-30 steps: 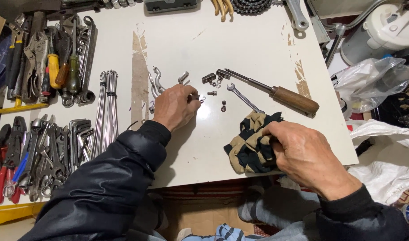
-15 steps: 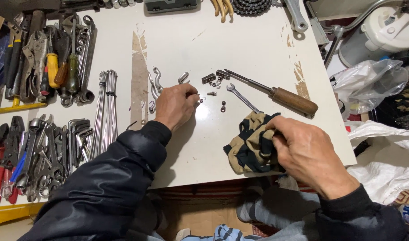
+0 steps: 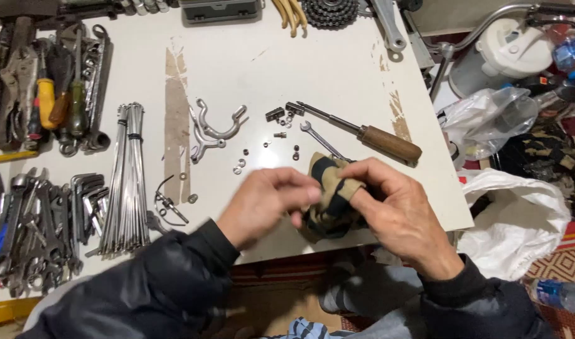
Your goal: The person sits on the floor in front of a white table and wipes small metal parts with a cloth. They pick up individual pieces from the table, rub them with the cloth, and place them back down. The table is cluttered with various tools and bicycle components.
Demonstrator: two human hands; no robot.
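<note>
Over the front edge of the white surface (image 3: 338, 69) I've got both hands on a tan-and-black glove (image 3: 330, 198), right hand (image 3: 397, 210) clamped around it, left hand (image 3: 265, 204) pinching its near side, wooden-handled screwdriver (image 3: 363, 130) lying just behind.

Matt cloth glove (image 3: 328, 201), wooden-handled metal screwdriver (image 3: 363, 130)
</note>
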